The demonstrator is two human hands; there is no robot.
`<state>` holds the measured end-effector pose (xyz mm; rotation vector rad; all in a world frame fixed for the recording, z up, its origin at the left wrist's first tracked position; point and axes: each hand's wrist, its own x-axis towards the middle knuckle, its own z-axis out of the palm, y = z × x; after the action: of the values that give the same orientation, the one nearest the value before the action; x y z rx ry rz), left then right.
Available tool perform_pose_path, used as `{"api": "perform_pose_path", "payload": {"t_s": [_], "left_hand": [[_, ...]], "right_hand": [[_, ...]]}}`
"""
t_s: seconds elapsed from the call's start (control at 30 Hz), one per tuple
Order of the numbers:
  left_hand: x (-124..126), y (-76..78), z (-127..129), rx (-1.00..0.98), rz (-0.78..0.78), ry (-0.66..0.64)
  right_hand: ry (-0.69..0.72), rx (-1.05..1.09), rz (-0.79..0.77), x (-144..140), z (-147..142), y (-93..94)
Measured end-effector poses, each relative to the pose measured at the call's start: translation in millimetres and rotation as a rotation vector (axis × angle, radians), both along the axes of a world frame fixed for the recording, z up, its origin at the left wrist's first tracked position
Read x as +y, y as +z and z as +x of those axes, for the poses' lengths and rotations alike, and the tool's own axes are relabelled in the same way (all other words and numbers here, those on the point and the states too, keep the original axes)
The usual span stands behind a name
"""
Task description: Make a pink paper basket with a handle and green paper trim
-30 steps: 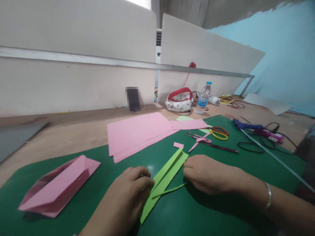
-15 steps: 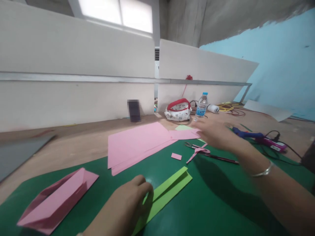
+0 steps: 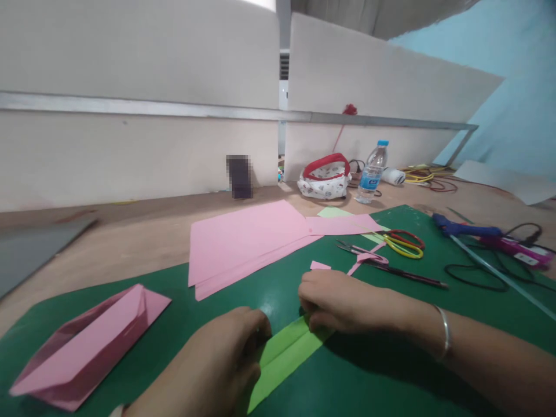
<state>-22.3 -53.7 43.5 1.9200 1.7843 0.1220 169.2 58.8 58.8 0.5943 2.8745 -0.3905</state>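
A light-green folded paper strip (image 3: 284,359) lies slantwise on the dark green mat (image 3: 382,359), a fold line running along its length. My left hand (image 3: 221,353) grips its near end with bent fingers; the fingertips are partly hidden. At the far end, my right hand (image 3: 336,298) has its fingers curled and pressed on the paper, covering that end. Just beyond the right hand lies a small pink paper piece (image 3: 320,265). To the left, a folded pink paper shape (image 3: 93,350) stands with its top open.
Pink sheets (image 3: 247,243) lie behind the hands. To their right are thread snips (image 3: 347,248), scissors with red and yellow handles (image 3: 408,246), a dark pen-like stick (image 3: 412,278) and a blue glue gun (image 3: 467,227) with cables. Farther back stand a pouch (image 3: 324,184) and a water bottle (image 3: 372,174).
My right hand has come back from beside the scissors down to the green strip's far end, uncovering the scissors. My left hand stays on the strip. The view has tilted down.
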Motion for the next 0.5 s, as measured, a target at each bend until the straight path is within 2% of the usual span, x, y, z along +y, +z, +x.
{"api": "perform_pose_path", "payload": {"t_s": [0.2,0.3,0.43,0.5], "left_hand": [[2,-4.9,-4,0.071,-0.026,-0.006],[4,-4.5,-5,0.102,-0.04,-0.019],[0,-9.6,-6,0.176,0.063,-0.122],[-3,-14.0,-7,0.214,0.099,-0.133]], "right_hand": [[-0.012,0.024,-0.026,2,0,-5.3],[0.038,0.05,-0.026,6,4,-6.0],[0.133,0.079,0.069,9,10,-3.8],[0.161,0.057,0.122,8,11,-2.6]]}}
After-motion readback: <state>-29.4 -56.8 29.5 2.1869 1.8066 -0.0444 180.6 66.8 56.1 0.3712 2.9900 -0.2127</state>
